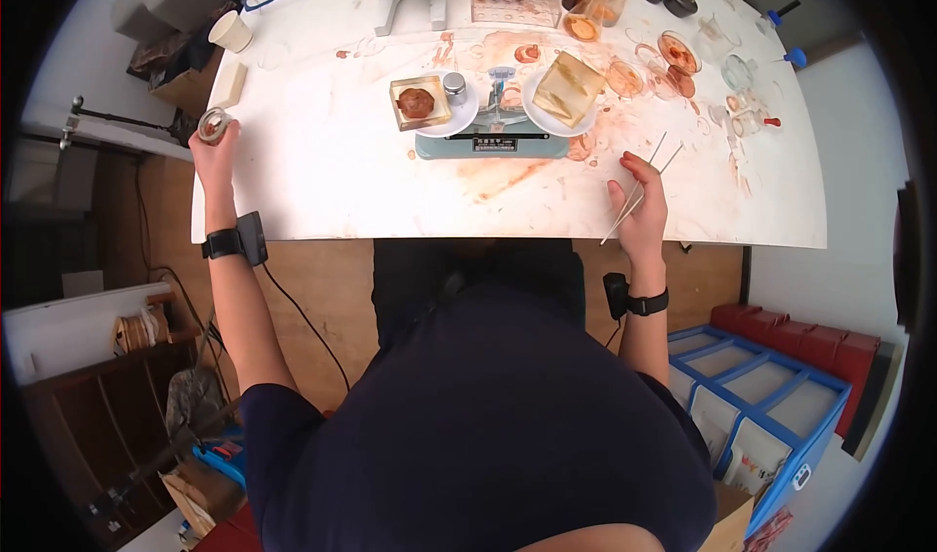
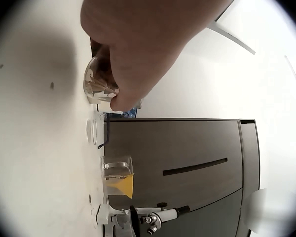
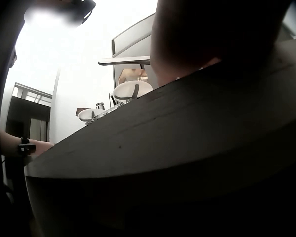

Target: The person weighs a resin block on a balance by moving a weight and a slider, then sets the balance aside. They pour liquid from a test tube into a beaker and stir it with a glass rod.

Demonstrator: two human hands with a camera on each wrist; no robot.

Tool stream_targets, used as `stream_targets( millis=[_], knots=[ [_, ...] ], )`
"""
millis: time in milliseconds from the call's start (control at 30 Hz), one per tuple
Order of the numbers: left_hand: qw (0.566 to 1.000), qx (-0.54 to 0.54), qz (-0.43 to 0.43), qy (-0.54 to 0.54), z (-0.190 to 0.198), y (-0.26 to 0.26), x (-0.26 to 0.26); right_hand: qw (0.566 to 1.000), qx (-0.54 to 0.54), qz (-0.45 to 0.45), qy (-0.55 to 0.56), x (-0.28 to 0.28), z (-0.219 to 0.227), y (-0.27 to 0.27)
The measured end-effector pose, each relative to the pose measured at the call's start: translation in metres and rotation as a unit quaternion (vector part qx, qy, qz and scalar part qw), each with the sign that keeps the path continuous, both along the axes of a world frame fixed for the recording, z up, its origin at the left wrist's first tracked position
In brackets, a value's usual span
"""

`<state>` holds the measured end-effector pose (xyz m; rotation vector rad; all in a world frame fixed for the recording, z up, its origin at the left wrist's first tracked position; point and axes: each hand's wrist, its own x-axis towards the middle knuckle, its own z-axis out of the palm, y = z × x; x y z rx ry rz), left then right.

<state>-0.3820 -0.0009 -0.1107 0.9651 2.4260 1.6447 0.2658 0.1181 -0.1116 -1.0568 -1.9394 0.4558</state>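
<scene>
At the table's left edge, my left hand [image 1: 213, 157] grips a small clear glass jar [image 1: 214, 122]. In the left wrist view the thumb wraps round the jar [image 2: 97, 85], and brown shapes show through its wall. My right hand [image 1: 644, 208] holds metal tweezers [image 1: 615, 225] near the front edge, their tips pointing away from me. Between the hands stands a pale green two-pan balance [image 1: 459, 148]. Its left pan carries a clear block with a brown specimen [image 1: 416, 104] and a metal weight [image 1: 454, 85]. On the right pan lies a yellowish clear block with pale pieces [image 1: 568, 90].
A white block [image 1: 229, 84] and a paper cup [image 1: 230, 32] stand beyond the left hand. At the back are a microscope [image 1: 410, 5] and a test tube rack [image 1: 515, 10]. Red-stained dishes [image 1: 679, 52] and dark bottles [image 1: 680, 1] occupy the right side. Reddish stains mark the tabletop.
</scene>
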Motion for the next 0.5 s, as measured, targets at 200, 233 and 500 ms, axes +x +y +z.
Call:
stream_targets(
  millis=[200,233,500],
  knots=[
    [0.998,-0.028,0.042,0.040,-0.021,0.002,-0.048,1.000,0.005,0.002,-0.019,-0.001,0.002,0.001],
    [0.996,-0.022,0.059,0.055,-0.022,0.002,-0.048,1.000,0.007,0.003,-0.021,0.000,0.001,0.002],
    [0.998,-0.004,0.058,0.011,-0.043,0.007,-0.081,1.000,0.008,0.003,-0.017,0.001,0.000,0.003]
  ],
)
